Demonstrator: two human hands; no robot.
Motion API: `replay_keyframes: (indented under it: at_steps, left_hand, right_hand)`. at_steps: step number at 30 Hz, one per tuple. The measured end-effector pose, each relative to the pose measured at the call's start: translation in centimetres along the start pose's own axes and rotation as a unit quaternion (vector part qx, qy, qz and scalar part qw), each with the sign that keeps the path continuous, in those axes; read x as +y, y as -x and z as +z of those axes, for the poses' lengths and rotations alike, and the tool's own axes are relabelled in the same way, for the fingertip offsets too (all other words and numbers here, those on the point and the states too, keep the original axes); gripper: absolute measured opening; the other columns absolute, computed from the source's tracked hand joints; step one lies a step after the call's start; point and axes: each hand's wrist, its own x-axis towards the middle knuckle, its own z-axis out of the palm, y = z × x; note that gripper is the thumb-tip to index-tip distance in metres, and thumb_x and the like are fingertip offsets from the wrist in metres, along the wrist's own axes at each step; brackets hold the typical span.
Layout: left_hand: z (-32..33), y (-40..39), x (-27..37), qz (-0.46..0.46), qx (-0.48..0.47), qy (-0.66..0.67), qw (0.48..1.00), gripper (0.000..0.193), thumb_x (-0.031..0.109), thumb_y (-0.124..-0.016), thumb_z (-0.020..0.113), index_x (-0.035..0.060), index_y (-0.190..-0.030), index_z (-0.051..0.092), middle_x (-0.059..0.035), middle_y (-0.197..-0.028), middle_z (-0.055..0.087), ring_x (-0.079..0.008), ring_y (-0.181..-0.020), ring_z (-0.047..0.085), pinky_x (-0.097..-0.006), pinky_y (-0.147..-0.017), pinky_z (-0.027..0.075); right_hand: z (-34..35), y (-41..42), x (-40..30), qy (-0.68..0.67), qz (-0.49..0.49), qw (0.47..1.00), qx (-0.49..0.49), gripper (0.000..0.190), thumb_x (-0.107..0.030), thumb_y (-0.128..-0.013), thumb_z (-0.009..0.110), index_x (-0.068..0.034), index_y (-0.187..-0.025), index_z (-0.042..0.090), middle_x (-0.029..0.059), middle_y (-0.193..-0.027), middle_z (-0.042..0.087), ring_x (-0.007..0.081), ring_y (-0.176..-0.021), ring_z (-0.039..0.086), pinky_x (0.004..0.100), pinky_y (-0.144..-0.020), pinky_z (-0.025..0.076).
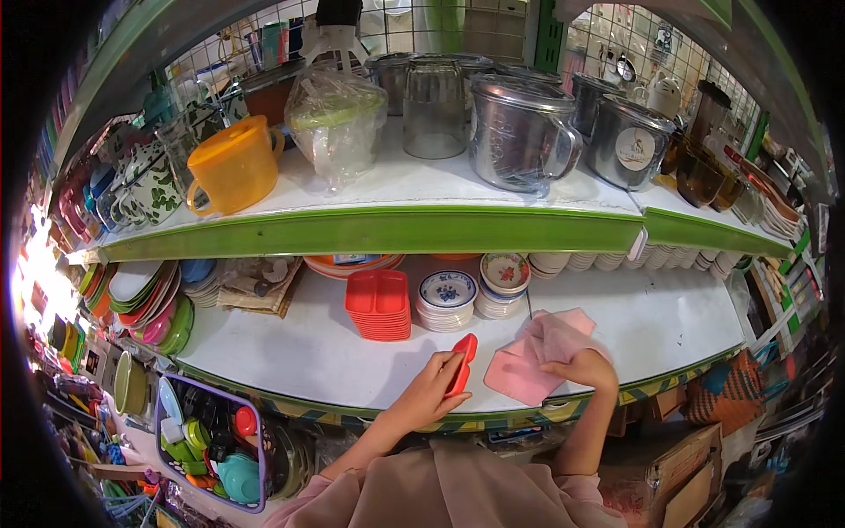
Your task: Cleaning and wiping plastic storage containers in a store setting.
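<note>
My left hand point(426, 393) grips a small red plastic divided dish point(466, 362), tilted on edge above the front of the white lower shelf point(290, 363). My right hand point(589, 369) holds a bunched part of a pink cloth point(528, 360); the rest of the cloth spreads over the shelf. Behind the left hand stands a stack of similar red divided dishes point(377, 307). Just right of that stack are small white dishes with a blue floral pattern point(447, 300). Farther back, another stack of small dishes point(504, 280) has a red flower on its top piece.
Above runs a shelf with a green edge point(396, 229), bearing an orange lidded mug point(234, 168), an upturned glass jar point(434, 109) and lidded metal mugs point(518, 132). A basket of plasticware point(257, 455) stands below left, a cardboard box point(680, 475) below right. Stacked plates point(148, 290) occupy the lower shelf's left end.
</note>
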Motion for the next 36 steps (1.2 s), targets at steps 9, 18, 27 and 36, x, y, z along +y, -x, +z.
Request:
replay_keyframes:
  at_steps: [9,18,27,36]
  left_hand:
    - [-0.4,-0.7,-0.2,0.103,-0.017,-0.206,0.973,0.070,0.014,-0.074,0.073,0.0024,-0.134,0.041,-0.0164,-0.118,0.044,-0.0357,-0.106,0.047,-0.0460,-0.092,0.040]
    - [-0.7,-0.1,-0.3,0.064,-0.047,-0.201,0.976,0.065,0.008,-0.076,0.067,0.0004,-0.135,0.040,-0.0185,-0.120,0.042,-0.0361,-0.104,0.046,-0.0448,-0.092,0.042]
    - [-0.8,0.1,-0.2,0.086,-0.035,-0.220,0.971,0.061,0.008,-0.076,0.067,0.0033,-0.132,0.045,-0.0161,-0.119,0.046,-0.0341,-0.106,0.049,-0.0413,-0.092,0.043]
    - [-5.0,1.2,1.9,0.037,0.183,-0.311,0.932,0.061,0.013,-0.066,0.076,0.0066,-0.123,0.056,-0.0103,-0.112,0.054,-0.0280,-0.099,0.054,-0.0382,-0.081,0.041]
  right_hand:
    - [-2.2,-4.5,2.6,0.017,0.206,0.951,0.232,0.074,-0.061,-0.090,0.038,0.008,-0.101,0.063,0.0338,-0.093,0.061,0.0453,-0.098,0.059,0.0431,-0.086,0.046]
    - [-1.2,2.5,-0.3,0.248,0.284,0.876,0.302,0.048,-0.044,-0.087,0.057,0.003,-0.095,0.065,0.0223,-0.091,0.065,0.0381,-0.085,0.063,0.0463,-0.073,0.050]
    - [6.4,-0.8,-8.5,-0.117,-0.242,0.961,0.060,0.048,0.003,-0.079,0.062,-0.009,-0.126,0.055,0.0136,-0.131,0.046,0.0268,-0.107,0.054,0.0326,-0.085,0.049]
    - [11.1,-2.2,-14.2,-0.263,-0.312,0.910,0.069,0.050,-0.001,-0.084,0.063,-0.001,-0.132,0.047,0.0190,-0.142,0.037,0.0259,-0.115,0.054,0.0348,-0.085,0.053]
